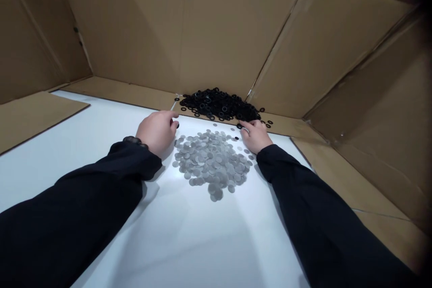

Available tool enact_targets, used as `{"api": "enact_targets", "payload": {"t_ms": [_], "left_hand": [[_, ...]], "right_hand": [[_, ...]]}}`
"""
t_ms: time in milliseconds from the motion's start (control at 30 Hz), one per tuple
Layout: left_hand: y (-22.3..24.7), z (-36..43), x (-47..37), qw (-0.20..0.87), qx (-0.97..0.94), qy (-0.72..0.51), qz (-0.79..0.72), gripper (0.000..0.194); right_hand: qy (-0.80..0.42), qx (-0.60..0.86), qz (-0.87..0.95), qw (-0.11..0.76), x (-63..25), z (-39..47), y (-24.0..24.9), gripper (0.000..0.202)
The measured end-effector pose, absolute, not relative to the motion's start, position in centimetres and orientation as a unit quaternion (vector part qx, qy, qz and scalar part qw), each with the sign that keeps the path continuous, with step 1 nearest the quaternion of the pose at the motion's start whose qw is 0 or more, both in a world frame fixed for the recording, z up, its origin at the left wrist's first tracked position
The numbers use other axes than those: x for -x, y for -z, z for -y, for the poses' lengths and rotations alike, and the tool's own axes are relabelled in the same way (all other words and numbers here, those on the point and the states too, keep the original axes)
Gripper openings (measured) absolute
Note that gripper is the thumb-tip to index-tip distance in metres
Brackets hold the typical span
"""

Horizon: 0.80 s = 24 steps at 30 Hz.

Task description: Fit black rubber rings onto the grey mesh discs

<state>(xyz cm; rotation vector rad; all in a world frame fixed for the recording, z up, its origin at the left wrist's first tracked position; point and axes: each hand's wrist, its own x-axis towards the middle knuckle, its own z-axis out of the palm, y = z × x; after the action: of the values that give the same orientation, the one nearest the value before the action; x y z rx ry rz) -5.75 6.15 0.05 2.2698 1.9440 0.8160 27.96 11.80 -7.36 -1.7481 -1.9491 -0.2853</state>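
On the white tabletop [189, 234] lies a broad heap of thin grey discs [212, 157]. Behind it, against the cardboard, rises a pile of black rings [219, 103]. At the heap's left side is my left hand [157, 132], fingers drawn together with a small dark piece [177, 125] at the thumb tip; its exact shape is hard to see. My right hand [255, 135] is at the heap's upper right, thumb and index finger closed at a black ring [239, 126]. Below those fingertips, a small dark piece [236, 138] rests near the discs.
Tall cardboard walls [236, 22] enclose the back and sides. Flat cardboard strips border the tabletop, including a sheet [40, 114] at the left. Several loose rings [269, 122] lie right of the pile. A thin pale strip [173, 104] shows beyond my left fingers.
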Motion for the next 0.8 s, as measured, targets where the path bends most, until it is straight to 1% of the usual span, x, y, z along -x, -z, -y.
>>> {"api": "enact_targets", "payload": {"t_ms": [167,300,400,500,600,667,733,800], "left_hand": [[0.5,-6.7,6.3,-0.02,-0.726,-0.207,-0.655,0.026],[0.9,-7.3,6.7,-0.051,-0.752,-0.18,-0.632,0.026],[1.0,-7.4,6.7,-0.078,-0.75,-0.195,-0.627,0.027],[0.8,-6.8,6.3,-0.088,-0.778,-0.238,-0.575,0.027],[0.5,-5.6,5.3,-0.044,-0.831,-0.284,-0.476,0.025],[0.5,-4.5,4.3,0.003,-0.849,-0.31,-0.427,0.023],[0.5,-3.3,3.2,0.066,-0.848,-0.33,-0.41,0.023],[0.7,-2.3,2.1,0.17,-0.821,-0.353,-0.416,0.024]], "right_hand": [[0.096,0.642,0.721,0.244,-27.9,-11.8,7.4,0.033],[0.089,0.632,0.732,0.239,-27.9,-11.5,6.9,0.025],[0.092,0.628,0.736,0.237,-27.9,-11.2,6.7,0.021],[0.099,0.624,0.735,0.247,-27.6,-11.0,6.4,0.019],[0.109,0.607,0.737,0.277,-26.4,-10.2,5.9,0.017],[0.099,0.555,0.756,0.332,-24.7,-8.8,5.3,0.013],[0.063,0.472,0.787,0.393,-22.5,-6.6,4.7,0.01],[0.026,0.422,0.806,0.414,-20.3,-4.2,4.1,0.007]]}}
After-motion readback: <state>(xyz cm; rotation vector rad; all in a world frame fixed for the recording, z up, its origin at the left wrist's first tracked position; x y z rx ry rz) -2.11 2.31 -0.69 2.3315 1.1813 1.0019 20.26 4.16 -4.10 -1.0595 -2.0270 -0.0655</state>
